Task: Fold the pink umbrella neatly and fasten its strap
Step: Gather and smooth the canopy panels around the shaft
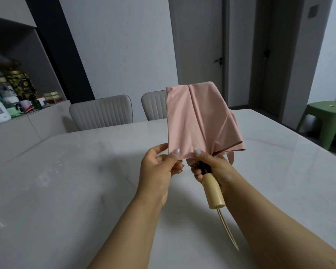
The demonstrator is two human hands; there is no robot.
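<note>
Umbrella [200, 121] held upright above the desk [66, 181]: right hand [211, 167] wraps its handle top, left hand [159, 167] pinches a canopy panel's hem. Pleat-smoothing step; next, wrap folds round, then find the strap [231, 158], probably dangling right.

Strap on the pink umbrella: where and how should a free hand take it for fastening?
Probably by the loose end of the strap, pinched from the right side. It hangs free below the canopy's lower right edge, clear of the right hand gripping by the wooden handle. The left hand pinches the canopy hem.
</note>
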